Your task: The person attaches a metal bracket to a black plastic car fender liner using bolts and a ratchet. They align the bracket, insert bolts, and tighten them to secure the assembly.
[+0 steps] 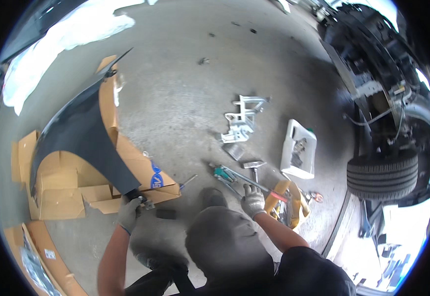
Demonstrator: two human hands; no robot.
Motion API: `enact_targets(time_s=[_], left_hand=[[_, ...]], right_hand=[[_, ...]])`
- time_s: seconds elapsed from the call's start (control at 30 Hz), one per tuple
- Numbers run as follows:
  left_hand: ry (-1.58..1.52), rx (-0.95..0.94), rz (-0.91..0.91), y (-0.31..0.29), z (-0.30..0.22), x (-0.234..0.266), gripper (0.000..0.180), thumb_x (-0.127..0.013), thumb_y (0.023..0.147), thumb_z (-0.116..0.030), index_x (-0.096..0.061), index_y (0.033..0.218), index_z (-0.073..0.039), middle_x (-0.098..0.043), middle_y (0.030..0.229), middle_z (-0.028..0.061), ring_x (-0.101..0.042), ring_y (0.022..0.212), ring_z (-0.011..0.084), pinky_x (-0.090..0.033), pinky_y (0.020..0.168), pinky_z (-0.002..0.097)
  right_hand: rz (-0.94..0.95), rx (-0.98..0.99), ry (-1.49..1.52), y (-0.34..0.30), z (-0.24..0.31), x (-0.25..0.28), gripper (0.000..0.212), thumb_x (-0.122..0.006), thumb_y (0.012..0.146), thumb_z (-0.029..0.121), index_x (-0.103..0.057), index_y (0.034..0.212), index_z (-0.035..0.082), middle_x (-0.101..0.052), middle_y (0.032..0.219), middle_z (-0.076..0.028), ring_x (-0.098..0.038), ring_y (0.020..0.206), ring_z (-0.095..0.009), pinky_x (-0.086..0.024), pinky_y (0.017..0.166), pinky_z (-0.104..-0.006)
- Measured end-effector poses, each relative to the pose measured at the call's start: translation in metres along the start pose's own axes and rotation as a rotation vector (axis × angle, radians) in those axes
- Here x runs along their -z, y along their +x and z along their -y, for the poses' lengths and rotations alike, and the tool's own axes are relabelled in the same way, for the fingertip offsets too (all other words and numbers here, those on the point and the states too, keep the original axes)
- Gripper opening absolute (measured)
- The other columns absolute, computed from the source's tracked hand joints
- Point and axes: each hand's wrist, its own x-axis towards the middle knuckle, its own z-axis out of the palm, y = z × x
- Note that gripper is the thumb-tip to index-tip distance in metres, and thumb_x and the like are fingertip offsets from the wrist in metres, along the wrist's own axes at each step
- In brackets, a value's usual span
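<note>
gripping a dark curved fender (84, 133) — left hand (128, 213)

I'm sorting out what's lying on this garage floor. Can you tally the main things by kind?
Dark car fender: 1
Gloved hands, left hand and right hand: 2
White tray: 1
White plastic bracket: 1
Hammer: 1
Car tyre: 1
Total: 7

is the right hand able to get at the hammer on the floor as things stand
Probably yes: the right hand rests on the long tools lying just below the hammer, and only open concrete floor shows between them.
</note>
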Motion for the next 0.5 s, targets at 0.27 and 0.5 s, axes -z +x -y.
enact_targets(time_s=[0.27,0.5], left_hand=[[-0.069,-0.092,-0.051,-0.011,-0.022,-0.018,0.034,-0.059,0.090,-0.004,-0.056,0.124,-0.008,-0.066,0.086,0.0007,-0.055,0.057,0.0041,-0.040,0.046,0.0180],[-0.046,-0.219,-0.114,-0.015,-0.028,-0.016,0.025,-0.067,0.089,-0.011,-0.055,0.109,-0.006,-0.064,0.076,0.0020,-0.050,0.046,0.0062,-0.035,0.037,0.0208]], right_hand=[[-0.123,0.059,-0.111,0.055,0.033,0.025,0.047,-0.060,0.083,0.016,-0.054,0.129,0.006,-0.063,0.120,-0.020,-0.063,0.107,-0.038,-0.050,0.092,-0.0499],[0.157,0.069,0.050,0.097,0.066,0.116,0.034,-0.057,0.093,0.021,-0.054,0.121,0.002,-0.066,0.114,-0.028,-0.069,0.101,-0.044,-0.056,0.085,-0.0528]])
